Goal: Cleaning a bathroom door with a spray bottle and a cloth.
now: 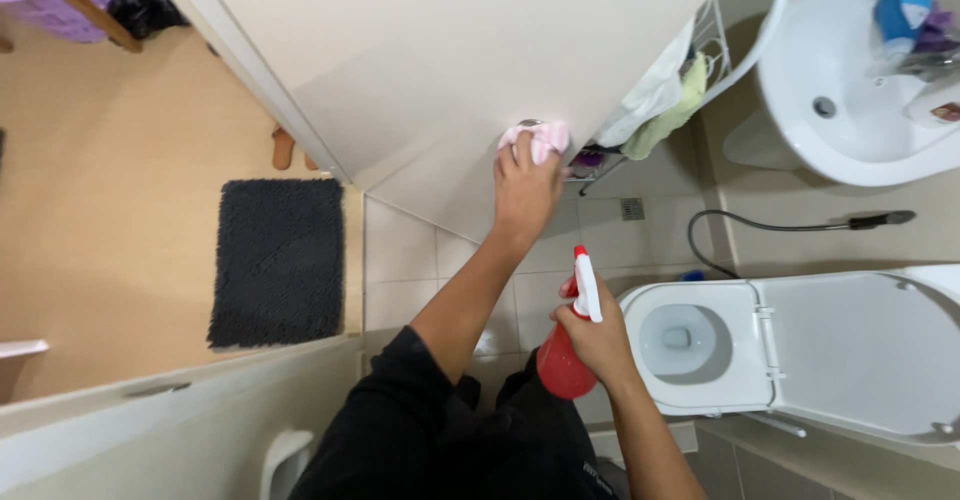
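Note:
My left hand [524, 188] presses a pink and white striped cloth [541, 140] against the edge of the open white door [450, 50], right over its metal handle [529, 123], which is mostly hidden by the cloth. My right hand [598, 338] grips a red spray bottle [562, 362] by its neck, low in front of my body. The bottle's white nozzle [586, 285] points upward, beside the toilet bowl.
A white toilet [730, 380] with its lid up stands at the right, with a sprayer hose [790, 226] behind it. A white sink [850, 100] is at the upper right. Cloths hang on a wire rack [665, 100]. A dark grey mat [278, 260] lies outside the door.

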